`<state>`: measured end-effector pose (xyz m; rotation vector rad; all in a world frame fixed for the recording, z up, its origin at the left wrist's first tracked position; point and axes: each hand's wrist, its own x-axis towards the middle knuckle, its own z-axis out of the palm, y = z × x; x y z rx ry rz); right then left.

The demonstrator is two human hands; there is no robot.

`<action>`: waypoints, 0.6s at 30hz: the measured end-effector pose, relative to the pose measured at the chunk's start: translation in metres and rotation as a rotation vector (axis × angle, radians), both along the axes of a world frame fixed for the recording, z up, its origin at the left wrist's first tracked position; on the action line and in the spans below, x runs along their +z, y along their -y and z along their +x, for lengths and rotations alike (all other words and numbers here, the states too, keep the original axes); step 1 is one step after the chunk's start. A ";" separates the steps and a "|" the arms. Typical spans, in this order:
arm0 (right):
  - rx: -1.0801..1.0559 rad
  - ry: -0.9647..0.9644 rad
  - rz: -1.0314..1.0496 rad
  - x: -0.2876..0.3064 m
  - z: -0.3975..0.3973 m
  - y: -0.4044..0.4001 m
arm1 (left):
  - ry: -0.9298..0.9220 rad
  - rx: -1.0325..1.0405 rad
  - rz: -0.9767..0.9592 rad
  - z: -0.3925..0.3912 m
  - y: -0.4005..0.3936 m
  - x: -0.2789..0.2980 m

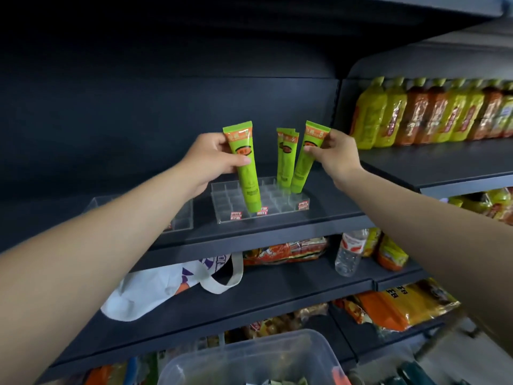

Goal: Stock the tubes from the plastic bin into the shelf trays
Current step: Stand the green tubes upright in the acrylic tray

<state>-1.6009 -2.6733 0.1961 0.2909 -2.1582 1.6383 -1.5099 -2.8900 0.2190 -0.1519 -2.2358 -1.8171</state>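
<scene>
Green tube [245, 173]: pinched by left hand [212, 162] fingers, cap down over clear gridded tray [259, 201]. Second tube [304, 159]: pinched by right hand [337, 157], base in tray beside two standing tubes [286, 159]. Tray on dark shelf [333, 209]; second tray [180, 215] left. Bottles [433, 112] right; plastic bin [249, 359] below.

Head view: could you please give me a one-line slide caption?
Left hand and right hand each lower a green tube into the clear divided shelf tray.
</scene>
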 end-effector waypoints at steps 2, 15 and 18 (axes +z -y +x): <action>-0.014 -0.005 0.028 -0.001 -0.010 0.003 | -0.023 0.022 0.014 -0.007 0.002 0.004; 0.013 0.067 0.186 -0.022 -0.040 0.015 | 0.002 0.043 0.057 -0.027 0.015 -0.003; -0.006 0.085 0.211 -0.020 -0.045 0.016 | 0.004 0.027 0.056 -0.029 0.016 -0.004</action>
